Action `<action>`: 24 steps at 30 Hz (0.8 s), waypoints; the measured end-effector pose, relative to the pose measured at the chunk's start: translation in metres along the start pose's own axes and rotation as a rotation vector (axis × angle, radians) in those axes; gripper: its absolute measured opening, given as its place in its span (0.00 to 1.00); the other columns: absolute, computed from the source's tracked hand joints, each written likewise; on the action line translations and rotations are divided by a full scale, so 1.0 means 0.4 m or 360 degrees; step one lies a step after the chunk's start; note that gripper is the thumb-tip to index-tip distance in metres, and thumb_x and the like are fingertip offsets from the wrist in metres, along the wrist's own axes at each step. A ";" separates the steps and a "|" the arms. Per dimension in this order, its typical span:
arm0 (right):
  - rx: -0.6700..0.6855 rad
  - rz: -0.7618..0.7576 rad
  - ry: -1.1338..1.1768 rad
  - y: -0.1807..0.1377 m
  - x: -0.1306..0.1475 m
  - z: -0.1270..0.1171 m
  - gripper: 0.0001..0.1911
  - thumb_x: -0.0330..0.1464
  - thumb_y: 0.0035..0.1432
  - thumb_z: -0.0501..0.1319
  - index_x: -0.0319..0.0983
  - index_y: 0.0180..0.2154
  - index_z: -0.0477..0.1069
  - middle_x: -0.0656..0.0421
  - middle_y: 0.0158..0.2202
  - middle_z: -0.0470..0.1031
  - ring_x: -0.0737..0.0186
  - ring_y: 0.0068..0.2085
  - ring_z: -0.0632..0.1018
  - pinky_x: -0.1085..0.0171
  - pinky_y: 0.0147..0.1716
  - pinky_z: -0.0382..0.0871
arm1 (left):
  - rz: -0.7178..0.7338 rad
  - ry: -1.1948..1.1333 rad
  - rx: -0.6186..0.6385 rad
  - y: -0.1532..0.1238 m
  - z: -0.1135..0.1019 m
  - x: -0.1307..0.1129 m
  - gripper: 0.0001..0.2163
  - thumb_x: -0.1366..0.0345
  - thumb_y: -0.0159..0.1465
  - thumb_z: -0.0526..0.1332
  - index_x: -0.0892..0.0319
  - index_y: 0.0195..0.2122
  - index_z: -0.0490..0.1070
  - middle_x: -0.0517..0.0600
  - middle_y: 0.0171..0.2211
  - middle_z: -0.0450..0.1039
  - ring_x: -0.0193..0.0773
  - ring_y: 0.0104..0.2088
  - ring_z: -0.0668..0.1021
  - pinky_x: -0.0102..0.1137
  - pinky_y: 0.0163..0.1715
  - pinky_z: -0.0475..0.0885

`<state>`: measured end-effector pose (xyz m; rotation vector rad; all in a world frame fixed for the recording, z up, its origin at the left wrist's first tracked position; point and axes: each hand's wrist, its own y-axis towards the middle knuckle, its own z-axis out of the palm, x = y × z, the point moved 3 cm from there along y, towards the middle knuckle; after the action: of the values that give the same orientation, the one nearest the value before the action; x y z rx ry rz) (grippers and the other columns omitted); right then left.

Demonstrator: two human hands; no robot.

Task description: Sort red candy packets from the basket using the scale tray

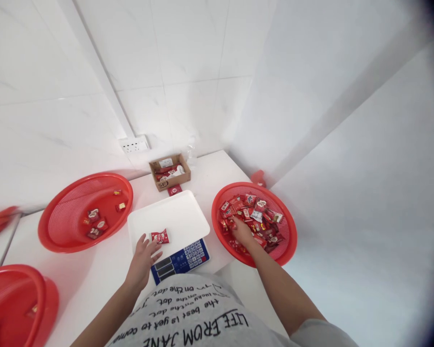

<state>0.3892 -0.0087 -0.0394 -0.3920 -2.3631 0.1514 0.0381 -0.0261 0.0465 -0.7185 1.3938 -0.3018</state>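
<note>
My left hand [143, 260] is open, fingers spread, over the near left part of the white scale tray [183, 212]. Its fingertips are close beside a red wrapped candy [160, 236] on that tray; I cannot tell whether they touch it. My right hand [243, 232] reaches into a red mesh basket [289, 226] on the right, heaped with red wrapped candies [262, 226]. Its fingers are closed around a red candy packet [232, 223] at the left side of the heap. The scale's blue keypad panel [181, 260] shows in front of the tray.
A cardboard box [169, 173] with red packets stands behind the scale. On the left is a red basket [86, 212] with several candies, and another basket [39, 294] sits at the lower left corner. White walls border the table [217, 168] behind and right.
</note>
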 end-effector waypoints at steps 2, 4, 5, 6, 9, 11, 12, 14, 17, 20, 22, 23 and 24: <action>-0.0191 0.0102 0.0197 0.005 -0.003 -0.024 0.21 0.34 0.52 0.54 0.39 0.49 0.65 0.52 0.46 0.73 0.54 0.47 0.73 0.57 0.47 0.64 | 0.0026 0.0043 -0.0025 -0.006 -0.001 -0.006 0.29 0.61 0.58 0.61 0.47 0.59 0.50 0.54 0.63 0.46 0.43 0.47 0.73 0.35 0.40 0.73; -0.0342 0.0176 0.0493 0.004 0.003 -0.047 0.22 0.39 0.51 0.56 0.39 0.47 0.65 0.52 0.44 0.73 0.55 0.45 0.74 0.57 0.44 0.66 | 0.0090 0.0109 -0.0040 -0.013 -0.001 -0.013 0.30 0.60 0.57 0.61 0.47 0.59 0.50 0.53 0.63 0.44 0.43 0.47 0.72 0.35 0.41 0.72; -0.0387 0.0224 0.0694 0.001 0.009 -0.056 0.21 0.40 0.49 0.57 0.39 0.46 0.65 0.54 0.42 0.74 0.55 0.42 0.74 0.57 0.41 0.68 | 0.0138 0.0148 -0.0044 -0.016 0.000 -0.016 0.31 0.60 0.57 0.61 0.47 0.59 0.50 0.53 0.63 0.45 0.42 0.47 0.72 0.35 0.41 0.72; -0.0393 0.0282 0.0900 -0.002 0.017 -0.062 0.21 0.42 0.48 0.58 0.40 0.43 0.65 0.55 0.38 0.75 0.57 0.39 0.75 0.58 0.37 0.70 | 0.0182 0.0189 -0.0045 -0.018 0.002 -0.018 0.31 0.59 0.56 0.62 0.48 0.60 0.50 0.54 0.63 0.47 0.42 0.47 0.73 0.35 0.42 0.71; -0.0264 0.0433 0.1408 -0.015 0.062 -0.070 0.18 0.42 0.43 0.63 0.42 0.36 0.64 0.63 0.25 0.71 0.63 0.25 0.72 0.64 0.21 0.67 | 0.0245 0.0327 0.0000 -0.025 0.013 -0.018 0.33 0.57 0.55 0.62 0.51 0.60 0.50 0.55 0.52 0.65 0.41 0.42 0.76 0.36 0.45 0.69; -0.0148 0.0428 0.1657 -0.022 0.109 -0.072 0.17 0.41 0.40 0.66 0.43 0.31 0.62 0.66 0.22 0.68 0.68 0.21 0.68 0.69 0.16 0.61 | 0.0264 0.0419 0.0059 -0.029 0.025 -0.017 0.32 0.56 0.56 0.61 0.53 0.60 0.51 0.53 0.42 0.71 0.41 0.39 0.77 0.38 0.46 0.68; -0.0086 0.0396 0.1747 -0.026 0.135 -0.073 0.17 0.40 0.40 0.67 0.43 0.30 0.62 0.66 0.22 0.67 0.70 0.20 0.66 0.70 0.15 0.58 | 0.0284 0.0456 0.0082 -0.032 0.031 -0.017 0.32 0.56 0.56 0.61 0.54 0.60 0.52 0.52 0.40 0.72 0.41 0.39 0.77 0.38 0.46 0.68; 0.0025 0.0318 0.1846 -0.030 0.187 -0.072 0.17 0.40 0.40 0.67 0.42 0.29 0.62 0.66 0.23 0.67 0.72 0.20 0.65 0.71 0.15 0.56 | 0.0329 0.0503 0.0119 -0.035 0.039 -0.016 0.30 0.57 0.56 0.60 0.55 0.58 0.54 0.53 0.40 0.71 0.41 0.41 0.75 0.37 0.45 0.68; 0.0122 0.0224 0.1852 -0.030 0.255 -0.066 0.17 0.40 0.40 0.67 0.41 0.28 0.62 0.66 0.24 0.67 0.74 0.20 0.64 0.73 0.15 0.54 | 0.0370 0.0523 0.0181 -0.035 0.038 -0.009 0.27 0.59 0.56 0.60 0.57 0.56 0.56 0.55 0.45 0.69 0.42 0.45 0.73 0.35 0.43 0.69; 0.0214 0.0175 0.1824 -0.022 0.312 -0.045 0.18 0.41 0.39 0.67 0.40 0.28 0.62 0.66 0.23 0.68 0.75 0.20 0.64 0.74 0.15 0.53 | 0.0379 0.0527 0.0196 -0.026 0.023 0.003 0.27 0.59 0.55 0.61 0.56 0.55 0.58 0.54 0.46 0.69 0.42 0.46 0.72 0.34 0.41 0.70; 0.0329 0.0161 0.1767 -0.019 0.347 -0.018 0.18 0.41 0.39 0.68 0.40 0.30 0.64 0.65 0.25 0.69 0.75 0.21 0.66 0.74 0.16 0.56 | 0.0375 0.0516 0.0187 -0.019 0.013 0.010 0.26 0.60 0.54 0.62 0.56 0.54 0.59 0.54 0.47 0.69 0.42 0.46 0.72 0.34 0.40 0.70; 0.0411 0.0166 0.1712 -0.021 0.365 0.001 0.19 0.41 0.39 0.68 0.41 0.32 0.65 0.65 0.26 0.70 0.74 0.22 0.68 0.74 0.17 0.58 | 0.0375 0.0510 0.0188 -0.016 0.009 0.013 0.26 0.60 0.54 0.62 0.55 0.54 0.60 0.53 0.48 0.68 0.42 0.46 0.72 0.33 0.40 0.70; 0.0508 0.0179 0.1641 -0.024 0.382 0.022 0.20 0.40 0.39 0.68 0.41 0.34 0.66 0.64 0.28 0.71 0.73 0.23 0.70 0.73 0.19 0.61 | 0.0377 0.0512 0.0192 -0.014 0.006 0.015 0.25 0.60 0.53 0.62 0.55 0.53 0.60 0.53 0.48 0.68 0.42 0.46 0.72 0.33 0.40 0.70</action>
<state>0.2756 0.0315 0.0551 -0.3311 -1.2768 0.2906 0.0426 -0.0332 0.0450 -0.4102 1.7322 -0.3206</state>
